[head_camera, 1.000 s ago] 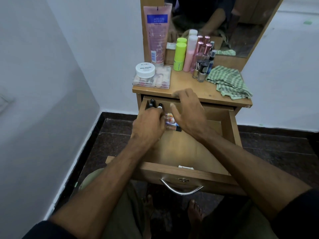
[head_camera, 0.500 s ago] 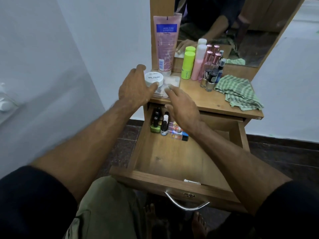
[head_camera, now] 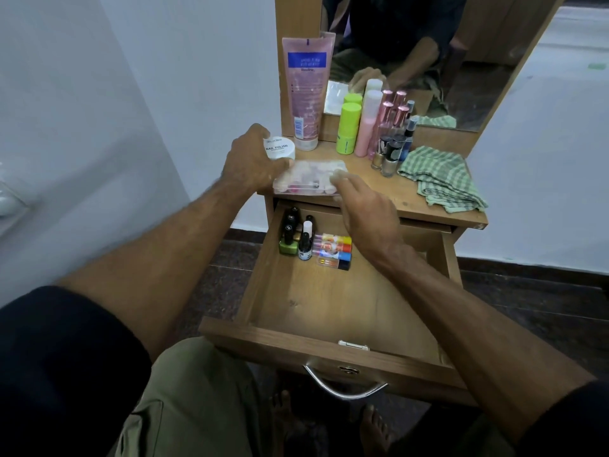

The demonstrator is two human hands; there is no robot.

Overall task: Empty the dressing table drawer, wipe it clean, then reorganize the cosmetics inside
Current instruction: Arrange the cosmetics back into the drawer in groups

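Up at the front-left corner of the dressing table top (head_camera: 408, 192), a flat clear plastic case (head_camera: 309, 178) of pale pink and white pieces lies between both hands. The left hand (head_camera: 253, 159) curls over the case's left end, and its thumb and fingers wrap a round white jar (head_camera: 280, 148) printed "NAIL POLISH"; whether that grip also pinches the case is hard to tell through the blur. The right hand (head_camera: 362, 212) reaches in with straight, loose fingers, their tips resting on the case's right edge.

Below, the wooden drawer (head_camera: 329, 338) stands pulled out, its grainy floor mostly bare. In its back-left corner stand small glass polish bottles (head_camera: 293, 235) with black caps, one green, and beside them four slim tubes (head_camera: 333, 250) lie stacked flat with yellow, red, blue and dark caps. A curved metal handle (head_camera: 344, 387) hangs on the drawer's front.

Along the top's back edge stand a tall pink tube (head_camera: 306, 90), a lime cylinder (head_camera: 347, 128), a pale pink bottle (head_camera: 367, 123) and glossy small bottles (head_camera: 390, 150). A crumpled green checked cloth (head_camera: 441, 176) sits at the right edge.
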